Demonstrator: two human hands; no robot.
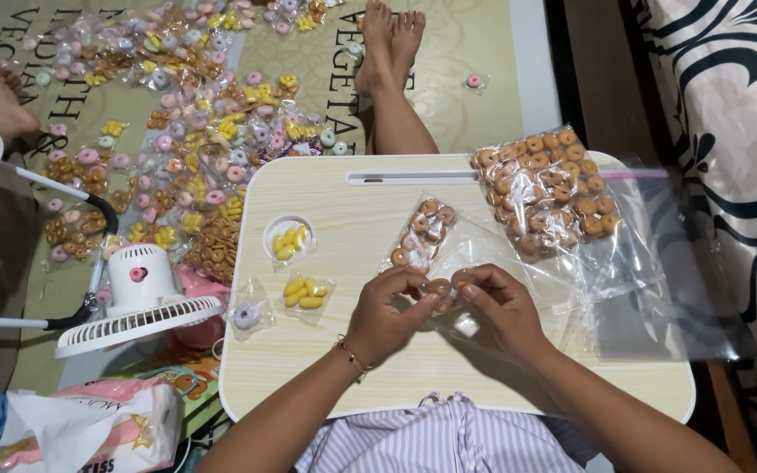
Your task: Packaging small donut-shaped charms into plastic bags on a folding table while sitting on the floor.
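The fingers (pixel 420 282) of the left hand (pixel 387 311) and those of the right hand (pixel 499 307) meet over the middle of a pale wooden lap table (pixel 449 385). Both hands are pinched nearly shut around a small clear plastic bag (pixel 462 302), and two small brown ring-shaped snacks (pixel 439 286) sit right between the fingertips, apparently inside the mouth of that bag. Whether each fingertip touches a ring or only the plastic cannot be told.

Just beyond the fingertips, away from the body, lies another small clear packet of brown rings (pixel 420 232), flat on the table. Farther out to the right of the fingers is a large clear bag full of brown rings (pixel 547 191), with a flat empty zip bag (pixel 650 280) beside it hanging over the table's right edge.

To the left of the fingers lie a small packet of yellow banana-shaped candies (pixel 303 292) and, further left, a packet with one pale purple ring (pixel 246 315). A round cup recess (pixel 289 238) in the table holds more yellow candies.

Off the table's left side stands a small white fan (pixel 137 302), and beyond it the floor mat (pixel 449 79) is strewn with many small filled packets (pixel 186 105). Two bare feet (pixel 389 44) stretch out past the far edge of the table.
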